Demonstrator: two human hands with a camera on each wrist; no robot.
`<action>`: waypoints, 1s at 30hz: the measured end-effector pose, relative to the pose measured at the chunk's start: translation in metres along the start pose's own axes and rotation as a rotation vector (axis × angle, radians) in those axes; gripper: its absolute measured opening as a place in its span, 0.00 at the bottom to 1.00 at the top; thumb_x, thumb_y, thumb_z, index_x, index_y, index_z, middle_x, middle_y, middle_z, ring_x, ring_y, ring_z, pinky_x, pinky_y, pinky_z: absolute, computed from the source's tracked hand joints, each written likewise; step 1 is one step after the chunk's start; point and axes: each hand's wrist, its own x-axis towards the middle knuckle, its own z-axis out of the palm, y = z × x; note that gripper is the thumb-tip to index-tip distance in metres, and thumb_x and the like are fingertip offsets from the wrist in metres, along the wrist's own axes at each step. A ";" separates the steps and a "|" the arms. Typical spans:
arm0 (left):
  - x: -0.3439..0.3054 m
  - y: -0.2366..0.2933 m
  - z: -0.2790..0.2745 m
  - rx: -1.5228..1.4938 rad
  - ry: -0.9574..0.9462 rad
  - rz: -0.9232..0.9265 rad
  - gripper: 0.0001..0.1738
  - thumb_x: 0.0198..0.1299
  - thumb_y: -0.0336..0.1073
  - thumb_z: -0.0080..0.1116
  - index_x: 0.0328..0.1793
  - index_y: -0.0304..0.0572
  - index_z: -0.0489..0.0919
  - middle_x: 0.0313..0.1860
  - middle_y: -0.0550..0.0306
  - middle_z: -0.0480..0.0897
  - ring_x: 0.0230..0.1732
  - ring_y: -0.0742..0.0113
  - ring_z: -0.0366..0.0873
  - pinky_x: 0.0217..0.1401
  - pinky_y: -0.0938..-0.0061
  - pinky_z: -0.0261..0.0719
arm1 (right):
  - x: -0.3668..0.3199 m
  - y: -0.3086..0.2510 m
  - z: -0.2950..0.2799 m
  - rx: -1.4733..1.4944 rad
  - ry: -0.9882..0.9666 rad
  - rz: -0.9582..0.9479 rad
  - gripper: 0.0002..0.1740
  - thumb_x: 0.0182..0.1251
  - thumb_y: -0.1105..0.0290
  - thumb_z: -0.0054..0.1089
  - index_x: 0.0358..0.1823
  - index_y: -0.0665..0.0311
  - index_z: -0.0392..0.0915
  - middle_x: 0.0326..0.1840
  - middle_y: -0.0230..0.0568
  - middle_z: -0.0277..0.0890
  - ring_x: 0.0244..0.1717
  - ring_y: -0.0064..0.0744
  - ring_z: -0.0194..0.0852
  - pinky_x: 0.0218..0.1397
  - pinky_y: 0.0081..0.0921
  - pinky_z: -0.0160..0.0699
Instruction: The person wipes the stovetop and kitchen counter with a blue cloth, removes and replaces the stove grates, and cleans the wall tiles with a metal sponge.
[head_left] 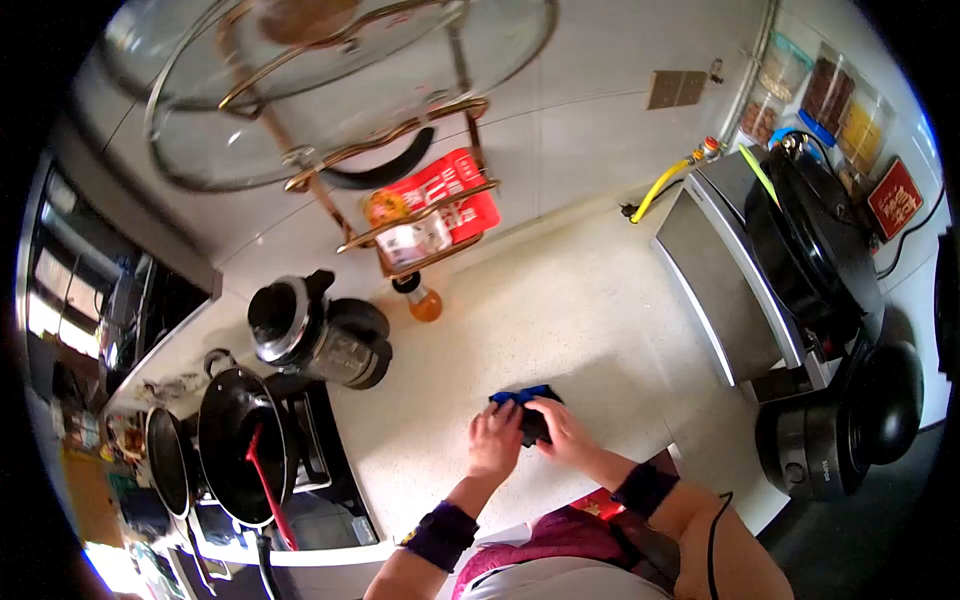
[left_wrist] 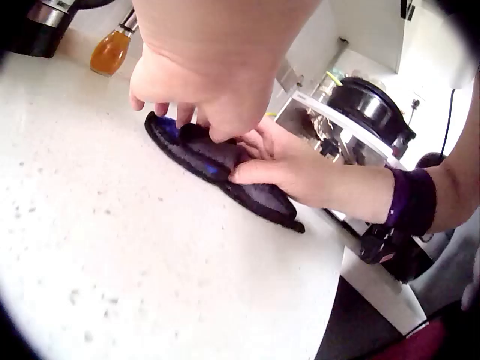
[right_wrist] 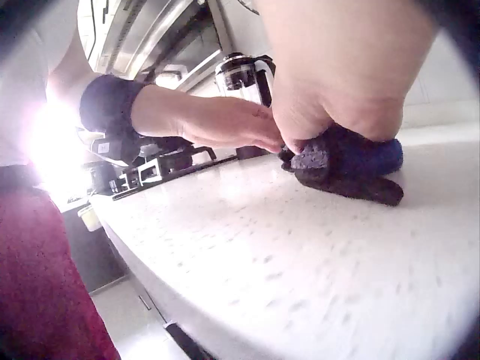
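A folded dark cloth (head_left: 536,424) with black edging and blue patches lies on the pale counter, close to its front edge. My left hand (head_left: 494,440) comes over it from the left, its bent fingertips at the cloth's far side. In the left wrist view the left thumb and fingers bracket the upper layer of the cloth (left_wrist: 196,154). From the right, my right hand (head_left: 566,432) pinches the fold, thumb on top and fingers behind. The right wrist view shows the stacked layers of the cloth (right_wrist: 349,169) low on the counter, partly hidden by the right hand.
Left stand a glass-jug blender (head_left: 320,335) and a stove with a black wok (head_left: 235,440) holding a red spatula. A rack (head_left: 420,220) with glass lids and a red packet, plus an orange bottle (head_left: 425,305), are behind. Right are a silver oven (head_left: 720,280) and black cooker (head_left: 830,440).
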 end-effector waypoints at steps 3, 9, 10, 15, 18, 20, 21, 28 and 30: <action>-0.021 0.008 0.004 0.081 0.011 0.024 0.30 0.63 0.42 0.60 0.73 0.54 0.72 0.79 0.60 0.63 0.80 0.54 0.54 0.79 0.42 0.50 | -0.014 -0.014 -0.008 -0.186 -0.049 0.031 0.34 0.50 0.83 0.62 0.65 0.65 0.71 0.69 0.48 0.68 0.72 0.54 0.62 0.74 0.45 0.66; -0.053 0.008 -0.041 0.168 -0.335 -0.022 0.28 0.67 0.51 0.54 0.72 0.58 0.74 0.79 0.58 0.63 0.82 0.53 0.49 0.80 0.38 0.44 | -0.018 -0.013 0.012 -0.305 0.008 0.075 0.34 0.48 0.83 0.59 0.63 0.64 0.73 0.68 0.49 0.69 0.73 0.56 0.62 0.75 0.46 0.63; -0.074 0.003 -0.034 0.142 -0.255 -0.045 0.29 0.68 0.54 0.52 0.73 0.61 0.73 0.79 0.59 0.63 0.82 0.52 0.48 0.80 0.36 0.43 | -0.019 -0.010 0.017 -0.327 0.029 0.071 0.34 0.48 0.83 0.58 0.62 0.65 0.73 0.68 0.50 0.68 0.73 0.57 0.61 0.75 0.48 0.62; -0.219 -0.036 -0.082 -0.197 0.036 -0.195 0.28 0.67 0.51 0.56 0.73 0.59 0.73 0.74 0.55 0.69 0.76 0.50 0.61 0.77 0.50 0.60 | -0.017 -0.091 0.057 -0.505 0.181 0.057 0.33 0.46 0.84 0.57 0.59 0.65 0.74 0.67 0.51 0.68 0.69 0.56 0.62 0.74 0.49 0.60; -0.329 -0.066 -0.116 -0.393 0.257 -0.314 0.15 0.64 0.44 0.62 0.54 0.52 0.83 0.63 0.55 0.80 0.66 0.50 0.73 0.68 0.56 0.72 | -0.035 -0.170 0.131 -0.218 0.135 -0.004 0.30 0.46 0.84 0.53 0.57 0.65 0.75 0.60 0.52 0.73 0.66 0.54 0.66 0.72 0.45 0.62; -0.402 -0.084 -0.136 -0.455 0.426 -0.384 0.07 0.60 0.39 0.65 0.39 0.45 0.83 0.55 0.54 0.84 0.58 0.51 0.78 0.62 0.60 0.77 | -0.058 -0.210 0.208 0.084 0.021 -0.020 0.25 0.47 0.85 0.54 0.51 0.66 0.77 0.55 0.52 0.75 0.60 0.53 0.72 0.67 0.42 0.70; -0.441 -0.093 -0.145 -0.442 0.473 -0.448 0.08 0.60 0.39 0.66 0.39 0.44 0.83 0.54 0.54 0.84 0.57 0.50 0.78 0.61 0.59 0.77 | -0.070 -0.245 0.242 0.054 -0.090 -0.053 0.23 0.48 0.85 0.54 0.48 0.65 0.78 0.55 0.50 0.75 0.60 0.51 0.72 0.67 0.41 0.71; -0.704 -0.160 -0.204 -0.623 0.909 -1.077 0.09 0.65 0.37 0.66 0.42 0.41 0.78 0.50 0.54 0.84 0.47 0.68 0.81 0.52 0.71 0.80 | -0.144 -0.483 0.472 0.354 -0.770 -0.224 0.20 0.57 0.79 0.57 0.52 0.57 0.82 0.56 0.43 0.74 0.53 0.37 0.80 0.57 0.33 0.82; -0.767 -0.191 -0.189 -0.642 1.232 -1.061 0.13 0.65 0.40 0.65 0.47 0.41 0.76 0.51 0.53 0.84 0.51 0.61 0.82 0.55 0.66 0.79 | -0.157 -0.538 0.526 0.391 -0.872 -0.310 0.20 0.58 0.78 0.59 0.53 0.57 0.82 0.56 0.43 0.74 0.52 0.35 0.80 0.56 0.32 0.83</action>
